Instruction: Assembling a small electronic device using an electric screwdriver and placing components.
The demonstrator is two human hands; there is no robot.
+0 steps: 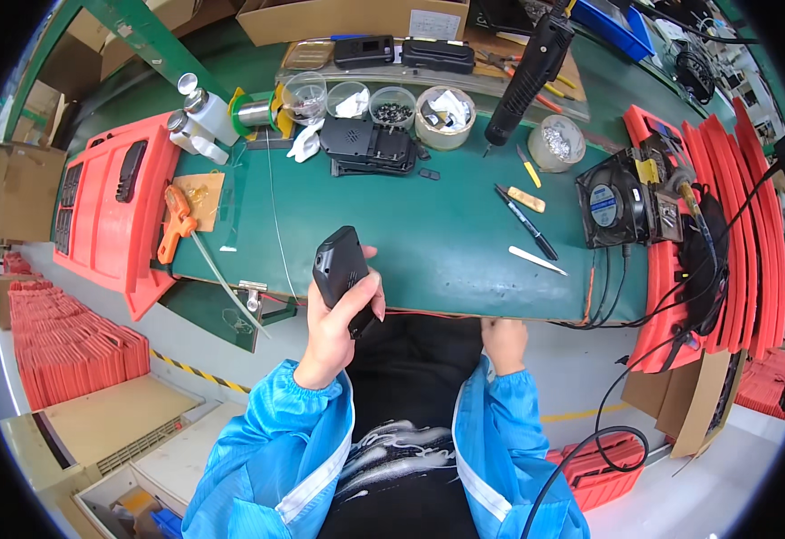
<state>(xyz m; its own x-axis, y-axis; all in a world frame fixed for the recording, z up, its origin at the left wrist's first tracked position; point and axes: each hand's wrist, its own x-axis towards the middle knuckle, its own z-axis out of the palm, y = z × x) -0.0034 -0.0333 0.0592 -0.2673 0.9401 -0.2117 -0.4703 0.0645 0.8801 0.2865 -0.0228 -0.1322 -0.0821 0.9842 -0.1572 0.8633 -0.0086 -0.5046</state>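
My left hand [331, 328] is wrapped round a black handheld device [342, 262], a boxy plastic case tilted upward above the bench's front edge. The thumb lies along its side. My right hand [505, 345] is closed in a fist at the front edge of the green bench mat [392, 225]; whatever its fingers hold, if anything, is hidden. Beyond the left hand, a stack of black plastic housings [367, 146] lies on the mat, with a small black piece [429, 173] beside it. A black marker pen [525, 221] and a white pointed stick [538, 260] lie to the right.
An electric screwdriver [529, 76] hangs over the back right. Tubs of small parts [393, 108] line the back. An orange glue gun [177, 220] lies at left, near a red tray [114, 211]. A black fan [610, 199] stands at right, with cables and a soldering iron [693, 202].
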